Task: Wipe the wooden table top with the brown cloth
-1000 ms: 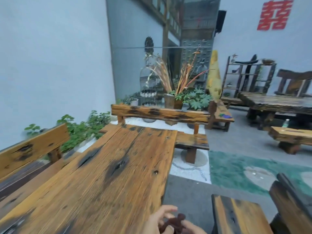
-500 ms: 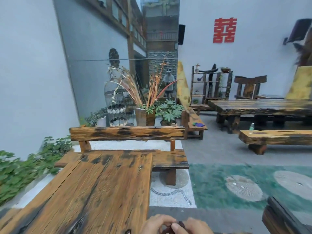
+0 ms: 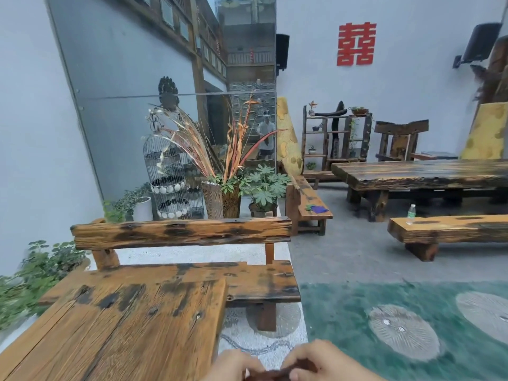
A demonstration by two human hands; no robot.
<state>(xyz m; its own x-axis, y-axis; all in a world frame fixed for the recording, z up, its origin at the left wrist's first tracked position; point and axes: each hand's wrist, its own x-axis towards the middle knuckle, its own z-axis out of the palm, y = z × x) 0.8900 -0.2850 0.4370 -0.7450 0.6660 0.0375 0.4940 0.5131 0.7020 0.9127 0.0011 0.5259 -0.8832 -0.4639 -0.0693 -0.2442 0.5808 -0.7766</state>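
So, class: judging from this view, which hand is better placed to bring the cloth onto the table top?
Probably the left hand: it grips the brown cloth and sits nearer the wooden table top.

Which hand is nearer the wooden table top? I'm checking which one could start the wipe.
The left hand is nearer, just off the wooden table top at its right edge. The right hand is farther right, over the floor, sharing the brown cloth.
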